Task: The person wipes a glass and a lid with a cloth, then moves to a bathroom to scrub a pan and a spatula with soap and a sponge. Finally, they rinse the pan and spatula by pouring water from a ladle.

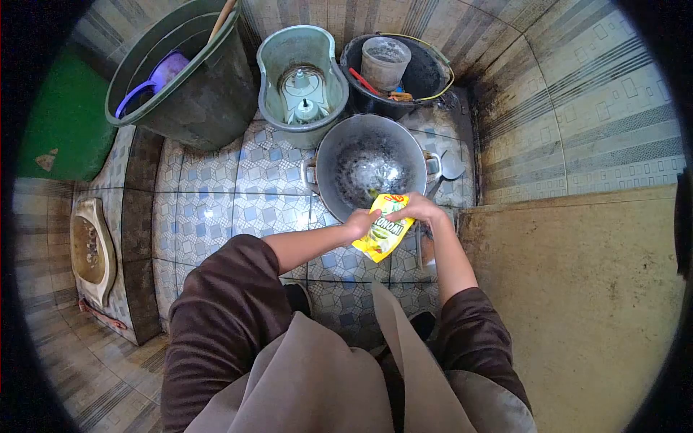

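Observation:
A yellow dish soap pouch [384, 232] with green lettering is gripped at its top by both hands, over the near rim of a large metal wok [333, 155]. My left hand [359, 222] pinches the pouch's left edge. On the other side, my right hand [419, 208] wraps round its upper right corner. The pouch's top end points toward the wok, which sits on the floor with dark, blackened patches inside. A side handle [309, 175] sticks out on the wok's left. Beside the right handle lies a ladle-like utensil [453, 166].
Behind the wok stand a pale green tub [266, 79] and a black bucket [350, 54] holding a grey container [385, 63]. A tall bin [216, 101] with a purple dipper [170, 70] is at back left. A beige panel [577, 289] borders the right.

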{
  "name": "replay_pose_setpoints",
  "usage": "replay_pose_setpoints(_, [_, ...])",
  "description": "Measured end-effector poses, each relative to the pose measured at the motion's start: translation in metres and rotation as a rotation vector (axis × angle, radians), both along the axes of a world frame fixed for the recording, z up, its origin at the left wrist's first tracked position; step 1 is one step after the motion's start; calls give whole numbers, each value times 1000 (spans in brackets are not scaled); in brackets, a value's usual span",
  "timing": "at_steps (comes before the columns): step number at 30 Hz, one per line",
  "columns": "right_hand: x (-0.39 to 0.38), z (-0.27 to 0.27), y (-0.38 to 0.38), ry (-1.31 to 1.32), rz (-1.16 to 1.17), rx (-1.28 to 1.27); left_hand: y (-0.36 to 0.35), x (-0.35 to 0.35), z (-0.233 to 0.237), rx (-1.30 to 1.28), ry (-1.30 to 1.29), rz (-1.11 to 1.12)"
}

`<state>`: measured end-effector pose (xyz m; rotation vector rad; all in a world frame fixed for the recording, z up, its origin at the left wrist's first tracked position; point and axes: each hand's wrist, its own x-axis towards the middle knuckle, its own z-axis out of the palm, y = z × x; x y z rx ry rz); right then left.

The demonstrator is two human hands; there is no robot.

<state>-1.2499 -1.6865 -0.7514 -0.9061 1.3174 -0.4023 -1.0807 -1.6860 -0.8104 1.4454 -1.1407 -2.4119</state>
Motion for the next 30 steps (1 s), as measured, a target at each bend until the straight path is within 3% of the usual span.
replay_pose_setpoints(5, [13, -23, 6, -63, -213, -14, -10, 3, -13, -340, -57, -163])
replay_pose_setpoints(7, [16, -31, 9, -150, -339, -2, -11, 4, -14, -329, -32, -145])
replay_pose_setpoints(10, [23, -48, 9, -105, -420, -112, -6, 5, -7, -340, -27, -130])
replay_pose_setpoints(14, [28, -64, 12, -63, -522, -77, -3, 3, -20, -352, -49, -73])
replay_pose_setpoints(18, [32, -81, 12, -52, -627, -72, 0, 4, -2, -367, -91, -74])
replay_pose_setpoints(20, [28, -94, 12, 247, -504, -179, 3, 5, -4, -463, -174, -150])
replay_pose_setpoints(21, [23, -94, 12, 247, -505, -177, 7, 6, -10, -461, -174, -152])
replay_pose_setpoints(23, [7, -92, 14, 348, -53, -168, 15, 10, -19, -615, -244, -294])
replay_pose_setpoints(24, [7, -54, 19, 365, 100, -108, 17, 11, -13, -526, -281, -355])
replay_pose_setpoints(25, [-2, -47, 23, 368, 85, -103, 19, 12, -15, -527, -274, -369])
replay_pose_setpoints(27, [-28, -37, 41, 38, 240, -49, 28, 13, -29, -527, -164, -364])
replay_pose_setpoints(28, [-38, -26, 43, 90, 292, 65, 27, 13, -34, -480, -113, -424])
replay_pose_setpoints(29, [-48, -24, 50, 91, 264, 79, 29, 14, -39, -471, -101, -451])
replay_pose_setpoints(30, [-60, -22, 59, 126, 5, 290, 31, 13, -44, -706, -125, -523])
